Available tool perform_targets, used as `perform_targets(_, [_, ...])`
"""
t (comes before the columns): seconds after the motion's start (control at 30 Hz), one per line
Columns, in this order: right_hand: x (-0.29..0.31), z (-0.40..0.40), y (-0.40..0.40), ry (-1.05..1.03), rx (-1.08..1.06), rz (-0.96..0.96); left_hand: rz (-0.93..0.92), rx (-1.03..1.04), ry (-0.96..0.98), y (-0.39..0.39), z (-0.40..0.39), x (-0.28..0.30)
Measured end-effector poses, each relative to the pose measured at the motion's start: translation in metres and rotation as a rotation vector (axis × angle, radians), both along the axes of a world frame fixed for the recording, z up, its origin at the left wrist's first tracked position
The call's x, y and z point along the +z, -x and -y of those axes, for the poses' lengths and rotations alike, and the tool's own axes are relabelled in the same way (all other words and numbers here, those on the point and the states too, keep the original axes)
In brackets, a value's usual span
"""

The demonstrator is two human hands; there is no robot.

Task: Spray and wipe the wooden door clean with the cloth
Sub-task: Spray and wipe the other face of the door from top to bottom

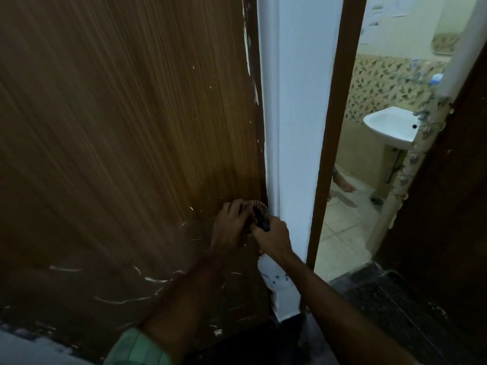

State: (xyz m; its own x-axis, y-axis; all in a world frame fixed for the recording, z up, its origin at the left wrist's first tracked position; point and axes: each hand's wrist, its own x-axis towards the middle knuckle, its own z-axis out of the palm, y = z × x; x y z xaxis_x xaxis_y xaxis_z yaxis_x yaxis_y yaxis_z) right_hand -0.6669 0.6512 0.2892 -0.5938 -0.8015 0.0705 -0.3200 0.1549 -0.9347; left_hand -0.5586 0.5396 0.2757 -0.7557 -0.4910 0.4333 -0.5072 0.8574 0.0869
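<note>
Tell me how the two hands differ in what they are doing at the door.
The left hand presses a patterned cloth against the wooden door; the right hand grips a spray bottle whose white body hangs below it. Both meet low at the door's edge.

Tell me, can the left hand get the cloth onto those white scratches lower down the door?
Probably yes. The left hand already presses the cloth on the door, and nothing blocks the scratches below.
</note>
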Motion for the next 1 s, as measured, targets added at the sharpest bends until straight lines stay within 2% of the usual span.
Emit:
perform_targets(0.13, [-0.005, 0.004, -0.003, -0.022, 0.019, -0.015, -0.068, 0.001, -0.091, -0.008, -0.011, -0.018])
perform_targets(0.2, [-0.009, 0.007, -0.004, -0.027, 0.032, -0.028, -0.037, 0.007, -0.128, -0.013, -0.006, -0.017])
perform_targets(0.33, [-0.014, 0.013, -0.008, -0.05, 0.038, -0.014, 0.031, -0.041, -0.01, -0.02, 0.003, -0.005])
perform_targets(0.47, [-0.015, 0.016, -0.006, -0.057, 0.018, -0.014, -0.227, 0.11, -0.041, -0.023, -0.005, -0.005])
perform_targets(0.5, [-0.016, 0.016, -0.006, -0.06, 0.013, -0.019, -0.241, 0.114, -0.054, -0.024, -0.008, -0.009])
perform_targets(0.57, [-0.02, 0.013, -0.005, -0.075, 0.011, -0.022, -0.137, 0.084, -0.063, -0.025, -0.015, -0.018])
perform_targets(0.63, [-0.023, 0.008, -0.004, -0.088, 0.023, -0.033, -0.113, 0.085, -0.113, -0.026, -0.018, -0.022])
perform_targets(0.83, [-0.041, -0.01, 0.011, -0.188, 0.039, -0.054, -0.613, 0.285, -0.365, -0.025, -0.02, -0.039])
perform_targets(0.93, [-0.052, -0.018, 0.016, -0.23, 0.084, -0.093, -0.913, 0.502, -0.589, -0.018, -0.022, -0.047])
perform_targets(1.0, [-0.058, -0.021, 0.015, -0.242, 0.093, -0.088, -1.197, 0.593, -0.816, -0.011, -0.022, -0.05])
